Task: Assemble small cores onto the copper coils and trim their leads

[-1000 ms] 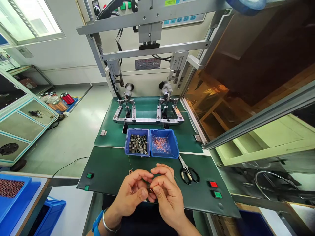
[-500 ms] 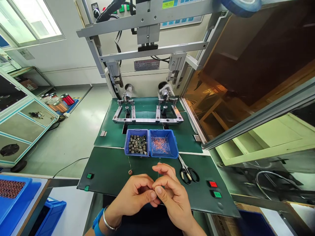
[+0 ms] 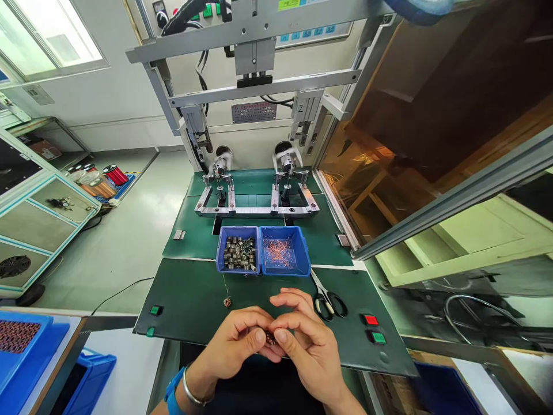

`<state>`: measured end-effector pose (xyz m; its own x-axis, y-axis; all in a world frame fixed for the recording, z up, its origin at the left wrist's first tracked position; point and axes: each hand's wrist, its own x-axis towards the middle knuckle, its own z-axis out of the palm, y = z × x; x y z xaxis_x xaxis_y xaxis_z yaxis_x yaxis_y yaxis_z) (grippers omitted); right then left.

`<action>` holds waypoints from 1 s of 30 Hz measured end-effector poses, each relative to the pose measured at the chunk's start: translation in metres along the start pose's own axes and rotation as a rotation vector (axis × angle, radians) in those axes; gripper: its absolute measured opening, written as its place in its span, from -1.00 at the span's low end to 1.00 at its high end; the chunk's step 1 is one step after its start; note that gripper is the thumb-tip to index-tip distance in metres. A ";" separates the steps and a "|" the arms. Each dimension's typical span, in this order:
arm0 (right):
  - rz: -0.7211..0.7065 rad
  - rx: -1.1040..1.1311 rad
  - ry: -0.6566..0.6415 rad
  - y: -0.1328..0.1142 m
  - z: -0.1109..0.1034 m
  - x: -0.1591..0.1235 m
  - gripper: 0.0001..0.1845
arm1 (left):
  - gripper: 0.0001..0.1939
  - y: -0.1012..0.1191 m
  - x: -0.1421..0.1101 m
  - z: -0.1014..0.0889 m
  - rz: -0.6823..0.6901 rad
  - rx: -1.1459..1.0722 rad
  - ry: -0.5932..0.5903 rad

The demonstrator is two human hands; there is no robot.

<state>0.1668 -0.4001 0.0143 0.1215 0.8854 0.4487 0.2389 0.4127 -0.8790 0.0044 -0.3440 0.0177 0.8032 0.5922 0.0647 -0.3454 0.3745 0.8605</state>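
My left hand [image 3: 235,346] and my right hand [image 3: 309,343] meet at the near edge of the green work surface [image 3: 194,300]. Together their fingertips pinch a small copper-wound coil [image 3: 270,338], mostly hidden between them. Another small wound coil [image 3: 227,301] with a thin wire tail lies on the mat just left of my hands. Behind them stand two blue bins: the left bin [image 3: 239,251] holds several dark cores, the right bin [image 3: 283,252] holds copper wire scraps.
Black-handled scissors [image 3: 328,300] lie right of my hands. Red [image 3: 370,320] and green [image 3: 378,338] buttons sit at the right edge, green buttons [image 3: 155,310] at the left. A winding machine with two spindles [image 3: 254,173] stands behind. Blue crates [image 3: 26,351] are at lower left.
My hands have shifted slightly right and stayed pressed together on the coil. The right spindle of the machine is blurred, as if turning. The view has drifted a little.
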 end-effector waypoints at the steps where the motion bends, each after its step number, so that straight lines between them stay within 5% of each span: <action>1: 0.000 0.006 -0.004 -0.001 -0.001 0.001 -0.84 | -0.77 -0.001 -0.001 0.000 -0.002 -0.009 0.003; 5: 0.000 0.000 -0.021 -0.004 -0.004 0.002 -0.86 | -0.88 -0.004 -0.002 0.002 -0.004 0.096 0.071; 11: -0.020 -0.047 -0.022 -0.003 -0.001 0.001 -0.89 | -0.80 0.001 0.002 0.007 0.098 0.620 0.112; 17: 0.042 -0.206 -0.028 0.018 -0.026 -0.001 -0.74 | -0.82 -0.004 0.005 0.002 0.024 0.260 0.169; 22: 0.133 -0.851 0.060 0.067 -0.077 -0.015 -0.73 | -0.80 0.001 0.013 -0.007 -0.011 0.080 0.256; 25: 0.398 -1.006 -0.084 0.082 -0.092 -0.021 -0.59 | -0.83 0.006 0.018 -0.010 0.023 0.019 0.250; 30: 0.698 -1.165 -0.205 0.071 -0.091 -0.017 -0.58 | -0.85 0.006 0.025 -0.015 0.060 0.012 0.292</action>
<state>0.2691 -0.4047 -0.0413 0.4302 0.8905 -0.1480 0.8631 -0.4538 -0.2219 0.0157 -0.3162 0.0170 0.6073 0.7939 -0.0305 -0.3813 0.3249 0.8655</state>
